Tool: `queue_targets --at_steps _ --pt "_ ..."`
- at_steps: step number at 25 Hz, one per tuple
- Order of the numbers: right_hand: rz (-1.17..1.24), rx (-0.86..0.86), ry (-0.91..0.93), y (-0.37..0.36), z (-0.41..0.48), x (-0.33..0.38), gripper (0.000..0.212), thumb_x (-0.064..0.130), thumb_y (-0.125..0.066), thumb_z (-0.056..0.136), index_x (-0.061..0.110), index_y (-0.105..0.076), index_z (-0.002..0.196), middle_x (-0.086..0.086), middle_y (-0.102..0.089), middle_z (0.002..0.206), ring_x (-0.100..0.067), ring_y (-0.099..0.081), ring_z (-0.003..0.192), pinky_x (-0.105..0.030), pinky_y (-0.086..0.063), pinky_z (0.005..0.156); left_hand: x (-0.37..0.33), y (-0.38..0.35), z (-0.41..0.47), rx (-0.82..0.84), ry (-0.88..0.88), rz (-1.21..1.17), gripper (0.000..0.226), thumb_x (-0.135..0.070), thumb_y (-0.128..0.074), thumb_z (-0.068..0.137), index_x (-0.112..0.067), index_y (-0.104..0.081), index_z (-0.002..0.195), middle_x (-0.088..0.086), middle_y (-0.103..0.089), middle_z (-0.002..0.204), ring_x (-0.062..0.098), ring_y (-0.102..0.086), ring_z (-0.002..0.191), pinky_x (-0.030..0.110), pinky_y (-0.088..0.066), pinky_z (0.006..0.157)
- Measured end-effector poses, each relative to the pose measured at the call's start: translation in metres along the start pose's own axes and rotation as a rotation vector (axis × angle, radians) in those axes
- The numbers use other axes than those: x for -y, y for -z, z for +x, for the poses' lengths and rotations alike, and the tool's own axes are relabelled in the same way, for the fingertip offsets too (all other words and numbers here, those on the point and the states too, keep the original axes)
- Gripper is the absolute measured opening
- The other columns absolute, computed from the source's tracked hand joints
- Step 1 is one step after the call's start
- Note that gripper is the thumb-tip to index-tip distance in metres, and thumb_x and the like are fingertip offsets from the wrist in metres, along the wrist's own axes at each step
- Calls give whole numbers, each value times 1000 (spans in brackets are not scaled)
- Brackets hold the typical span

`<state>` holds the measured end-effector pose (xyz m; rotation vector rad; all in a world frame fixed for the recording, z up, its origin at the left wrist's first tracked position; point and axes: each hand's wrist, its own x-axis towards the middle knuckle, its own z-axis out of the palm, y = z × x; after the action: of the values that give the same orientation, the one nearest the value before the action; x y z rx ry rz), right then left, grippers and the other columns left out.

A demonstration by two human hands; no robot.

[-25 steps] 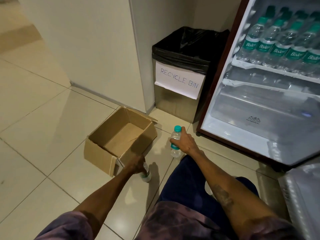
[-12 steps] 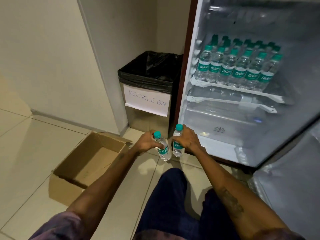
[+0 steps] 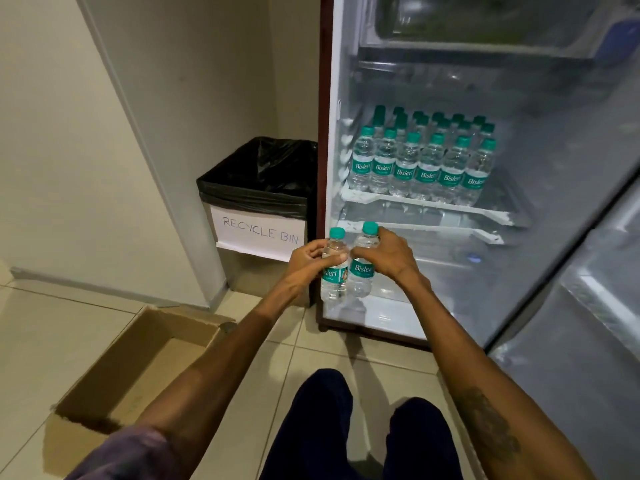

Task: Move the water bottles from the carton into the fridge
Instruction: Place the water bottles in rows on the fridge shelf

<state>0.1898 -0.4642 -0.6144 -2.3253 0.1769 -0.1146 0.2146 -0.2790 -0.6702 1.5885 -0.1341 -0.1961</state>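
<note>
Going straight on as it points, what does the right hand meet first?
Probably the white rail of the lower fridge shelf, beyond the right hand and its clear green-capped bottle; depth unclear.

Two small water bottles held upright in front of the open fridge.
My left hand [image 3: 308,261] grips the left bottle [image 3: 334,277] and my right hand [image 3: 388,258] the right bottle [image 3: 362,271]. Both are clear with green caps and labels, touching side by side at the fridge's [image 3: 485,81] lower left corner. Matching shelf bottles [image 3: 420,168] stand in rows on its middle shelf. The brown carton [image 3: 114,386] sits open on the floor to my left.
</note>
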Motion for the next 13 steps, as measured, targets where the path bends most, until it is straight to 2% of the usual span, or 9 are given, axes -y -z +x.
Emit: queue_targets --at_steps 4,7,10,13 --pt "-19 -148 26 37 8 14 59 48 -75 76 22 -55 125 -3 -65 122 -25 -62 108 -45 -53 89 -43 -11 21 78 -137 230 64 -27 -90 66 -21 -63 124 -7 -72 112 8 -70 101 22 -57 85" --pt "54 -228 48 66 13 28 65 45 -76 76 25 -49 132 -1 -63 124 -26 -63 107 -49 -55 87 -91 -24 34 105 -301 498 69 -33 -91 65 -20 -63 126 -10 -71 110 -1 -67 92 18 -55 83" --pt "124 -330 105 91 19 38 69 39 -78 77 26 -46 136 3 -61 121 -22 -65 103 -46 -55 90 -139 -38 44 41 -470 715 71 -33 -88 68 -19 -61 132 -4 -70 120 8 -67 97 34 -56 91" --pt "268 -460 171 116 24 46 64 33 -80 75 27 -51 131 8 -62 116 -14 -62 101 -37 -55 90 -177 -47 52 -64 -617 746 71 -33 -88 69 -17 -59 132 0 -68 124 9 -63 102 33 -54 94"
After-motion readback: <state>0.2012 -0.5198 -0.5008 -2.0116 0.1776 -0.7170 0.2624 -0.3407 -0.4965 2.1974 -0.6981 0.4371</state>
